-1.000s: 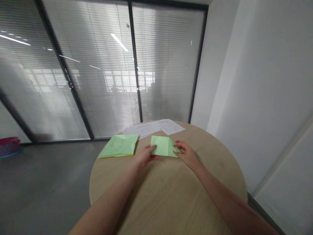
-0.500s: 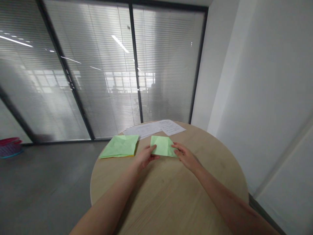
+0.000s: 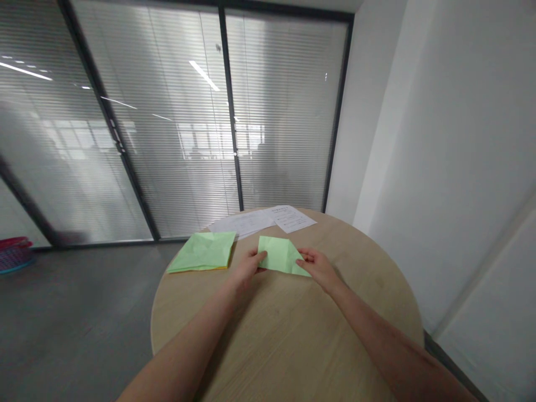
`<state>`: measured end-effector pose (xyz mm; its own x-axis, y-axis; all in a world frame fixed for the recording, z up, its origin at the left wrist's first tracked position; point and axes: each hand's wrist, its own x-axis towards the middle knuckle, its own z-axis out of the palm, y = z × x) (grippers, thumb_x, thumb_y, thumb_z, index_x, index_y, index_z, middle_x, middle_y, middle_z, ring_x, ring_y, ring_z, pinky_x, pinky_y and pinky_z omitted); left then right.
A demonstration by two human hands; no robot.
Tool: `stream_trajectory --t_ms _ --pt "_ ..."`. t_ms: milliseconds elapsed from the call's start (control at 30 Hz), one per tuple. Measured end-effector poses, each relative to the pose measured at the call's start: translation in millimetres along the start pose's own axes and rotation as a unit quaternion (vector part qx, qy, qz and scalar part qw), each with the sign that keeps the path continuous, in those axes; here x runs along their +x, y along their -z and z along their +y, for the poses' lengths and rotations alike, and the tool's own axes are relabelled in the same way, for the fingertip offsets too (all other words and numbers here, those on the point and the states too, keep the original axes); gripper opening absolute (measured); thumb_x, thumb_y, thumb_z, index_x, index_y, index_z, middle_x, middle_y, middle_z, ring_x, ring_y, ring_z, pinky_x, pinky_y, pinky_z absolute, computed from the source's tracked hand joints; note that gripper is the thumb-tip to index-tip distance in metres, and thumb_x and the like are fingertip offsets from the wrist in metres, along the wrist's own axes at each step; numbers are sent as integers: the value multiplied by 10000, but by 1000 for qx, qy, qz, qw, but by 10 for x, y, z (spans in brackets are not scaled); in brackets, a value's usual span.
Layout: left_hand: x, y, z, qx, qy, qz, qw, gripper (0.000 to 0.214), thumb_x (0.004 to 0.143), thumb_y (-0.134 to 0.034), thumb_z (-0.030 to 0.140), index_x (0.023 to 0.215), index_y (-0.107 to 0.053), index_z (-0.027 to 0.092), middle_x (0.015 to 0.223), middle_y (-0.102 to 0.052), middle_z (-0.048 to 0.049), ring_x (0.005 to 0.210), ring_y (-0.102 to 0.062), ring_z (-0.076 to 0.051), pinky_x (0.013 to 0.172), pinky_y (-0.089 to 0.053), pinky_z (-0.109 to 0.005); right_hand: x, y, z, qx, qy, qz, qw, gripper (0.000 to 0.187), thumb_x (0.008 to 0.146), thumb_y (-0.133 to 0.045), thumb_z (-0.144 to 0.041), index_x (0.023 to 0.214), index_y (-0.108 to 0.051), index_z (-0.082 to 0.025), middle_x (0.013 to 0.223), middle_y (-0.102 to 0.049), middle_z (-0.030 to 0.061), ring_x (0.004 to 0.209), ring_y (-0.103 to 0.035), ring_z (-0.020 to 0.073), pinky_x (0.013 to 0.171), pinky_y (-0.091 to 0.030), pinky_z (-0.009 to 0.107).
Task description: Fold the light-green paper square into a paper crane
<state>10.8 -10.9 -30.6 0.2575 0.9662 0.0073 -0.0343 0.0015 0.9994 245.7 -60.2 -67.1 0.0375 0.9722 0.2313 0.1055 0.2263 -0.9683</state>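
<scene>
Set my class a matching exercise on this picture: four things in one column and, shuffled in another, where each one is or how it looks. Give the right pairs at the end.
Things
1. Small green paper
2. Green paper pile
3. White sheets
4. Basket

Places and looks
A. Near the far edge of the table, with print showing
B. Red and blue, at the picture's left edge
C. Held by the left hand and the right hand
D. On the table's left side, a yellow edge showing beneath

Right pairs: 1-C, 2-D, 3-A, 4-B
</scene>
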Motion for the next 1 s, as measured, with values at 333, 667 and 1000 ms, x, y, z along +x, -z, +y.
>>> stream_trajectory --t_ms 333,667,1000 --pt "-161 54 204 364 -417 170 815 538 889 -606 338 1390 -499 172 1391 -557 -166 1322 -491 -290 1115 -378 -512 -69 -43 -119 -171 69 50 982 179 813 -651 -354 870 -762 -226 843 -770 41 746 -695 210 694 -524 307" --pt "-340 -140 295 471 -428 -48 770 132 892 -632 273 916 -761 287 1163 -715 -71 1240 -555 -265 1203 -145 -560 -193 -77 -236 -334 202 28 920 150 884 -642 -280 934 -783 -274 910 -758 58 886 -667 232 849 -490 357" --pt "-316 -117 327 453 -378 -109 800 161 893 -617 251 916 -772 286 1063 -740 -71 1101 -615 -239 1163 -235 -497 -202 -74 -293 -320 224 4 921 138 895 -653 -311 923 -785 -281 874 -748 58 867 -657 232 832 -471 347"
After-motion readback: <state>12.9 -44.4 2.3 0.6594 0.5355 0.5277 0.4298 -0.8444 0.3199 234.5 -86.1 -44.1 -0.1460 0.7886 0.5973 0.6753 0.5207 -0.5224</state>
